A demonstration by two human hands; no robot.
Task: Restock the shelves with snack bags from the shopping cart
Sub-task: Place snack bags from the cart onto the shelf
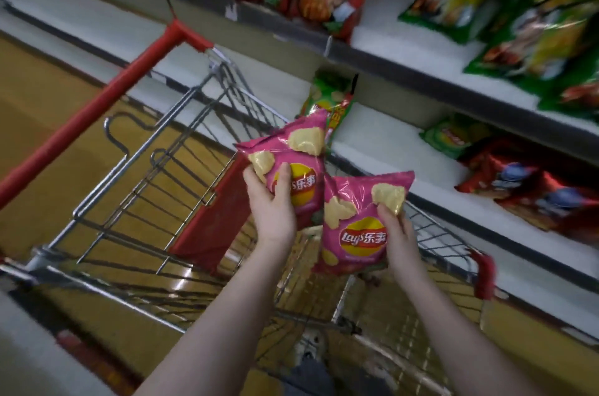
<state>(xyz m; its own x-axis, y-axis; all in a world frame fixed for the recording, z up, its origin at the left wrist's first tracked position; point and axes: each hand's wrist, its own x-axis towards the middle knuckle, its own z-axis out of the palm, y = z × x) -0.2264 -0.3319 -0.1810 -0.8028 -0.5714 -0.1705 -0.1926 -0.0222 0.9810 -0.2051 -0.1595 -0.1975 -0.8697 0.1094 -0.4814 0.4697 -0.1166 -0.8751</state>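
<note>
Grips first: the left hand (272, 204) curls round the lower left corner of the upper pink bag (291, 149), thumb laid over its front, so the bag stands up from the palm with its label facing the person. Just right of it, the right hand (397, 233) pinches the right edge of the lower pink bag (350, 211), which hangs a little lower; the two bags meet at their near edges. One bag per hand likely saves a trip and keeps both labels readable for shelving. Below both grips sits the shopping cart (146, 143), so the bags are lifted clear of it; what remains in its basket is too blurred to tell. Beyond and to the right of the hands run the shelves (389, 139), with a bare white stretch just past the upper bag, beside a green bag (327, 94). That gap seems the natural spot, so the next move is probably a short reach forward
</note>
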